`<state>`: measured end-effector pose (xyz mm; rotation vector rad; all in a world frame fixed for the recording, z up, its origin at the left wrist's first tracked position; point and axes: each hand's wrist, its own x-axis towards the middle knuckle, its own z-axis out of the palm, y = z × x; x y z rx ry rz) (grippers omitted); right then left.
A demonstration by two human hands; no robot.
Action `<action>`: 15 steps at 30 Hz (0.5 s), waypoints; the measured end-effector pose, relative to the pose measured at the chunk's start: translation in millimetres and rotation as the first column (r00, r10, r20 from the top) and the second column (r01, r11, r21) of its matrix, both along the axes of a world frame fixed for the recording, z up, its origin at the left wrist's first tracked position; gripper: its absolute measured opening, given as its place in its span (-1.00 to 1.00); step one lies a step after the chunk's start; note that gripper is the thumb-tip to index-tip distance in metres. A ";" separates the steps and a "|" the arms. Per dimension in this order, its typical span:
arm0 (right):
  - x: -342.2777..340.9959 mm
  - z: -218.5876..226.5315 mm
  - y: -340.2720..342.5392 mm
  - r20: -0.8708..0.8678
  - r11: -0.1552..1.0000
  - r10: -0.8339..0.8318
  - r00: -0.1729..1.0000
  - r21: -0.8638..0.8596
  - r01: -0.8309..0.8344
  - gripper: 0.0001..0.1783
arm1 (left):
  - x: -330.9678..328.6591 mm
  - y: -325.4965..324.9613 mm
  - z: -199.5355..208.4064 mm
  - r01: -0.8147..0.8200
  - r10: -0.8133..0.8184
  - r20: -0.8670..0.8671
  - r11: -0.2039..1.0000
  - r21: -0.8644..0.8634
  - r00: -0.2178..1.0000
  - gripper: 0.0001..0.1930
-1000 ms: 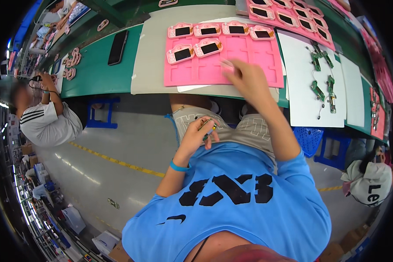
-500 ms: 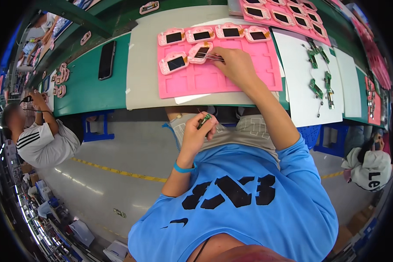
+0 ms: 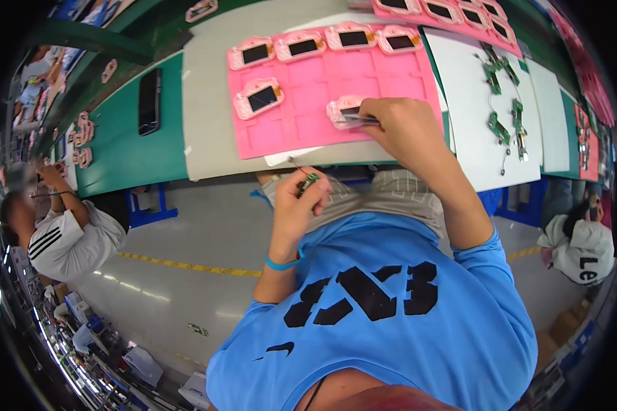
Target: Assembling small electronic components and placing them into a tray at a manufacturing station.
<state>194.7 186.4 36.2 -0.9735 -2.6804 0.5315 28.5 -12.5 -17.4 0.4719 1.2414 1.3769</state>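
Over the near right part of a pink foam tray (image 3: 291,133), my right hand (image 3: 404,130) is closed on tweezers (image 3: 369,120). Their tips meet a pink device shell (image 3: 337,109) with a dark screen, partly hidden by my fingers. I cannot tell whether the shell rests fully on the tray. My left hand (image 3: 295,198) is closed around a small green circuit board (image 3: 308,182) with a wire, just off the table's near edge. A row of similar shells (image 3: 300,46) fills the tray's far side, and another shell (image 3: 259,98) sits at its left.
White paper (image 3: 483,161) on the right bears several green circuit boards (image 3: 498,128). Behind it lies a second pink tray of shells (image 3: 442,12). A black phone (image 3: 149,103) lies on the green mat to the left. Other people (image 3: 75,229) sit at both sides.
My right hand has moved the pink shell right and nearer, away from its place beside the left shell. My left hand, still holding the circuit board, has shifted slightly left.
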 end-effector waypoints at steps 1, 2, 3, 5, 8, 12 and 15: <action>11.0 2.7 -8.3 0.040 1.000 -0.012 0.999 -0.015 0.012 -0.85 | -0.6 3.1 6.3 0.016 -0.016 -0.030 1.000 0.002 0.999 -0.94; 21.1 7.1 -13.7 0.057 0.999 -0.022 0.998 -0.029 0.024 -0.85 | -0.2 7.5 11.6 0.028 -0.028 -0.014 1.000 -0.012 1.000 -0.94; 31.2 12.6 -18.8 -0.030 0.985 -0.084 0.996 -0.156 0.078 -0.85 | 0.5 11.8 16.8 0.048 -0.048 -0.019 0.999 -0.002 0.999 -0.94; 44.4 15.5 -24.5 -0.195 0.899 -0.244 0.950 -0.413 0.147 -0.83 | -2.2 23.7 25.3 0.090 -0.089 -0.048 0.996 0.015 0.995 -0.94; 67.5 3.1 -24.5 -0.254 0.758 -0.395 0.883 -0.634 0.156 -0.80 | 3.8 51.6 46.1 0.132 -0.133 -0.178 0.991 -0.018 0.975 -0.92; 93.1 -15.5 -27.1 -0.231 0.510 -0.523 0.820 -0.856 0.084 -0.75 | 22.7 98.1 70.0 0.147 -0.172 -0.621 0.985 -0.091 0.764 -0.80; 94.3 -37.0 -25.9 -0.313 0.501 -0.516 0.797 -0.865 -0.015 -0.74 | 38.3 133.7 66.2 0.172 -0.197 -0.849 0.977 -0.128 0.490 -0.73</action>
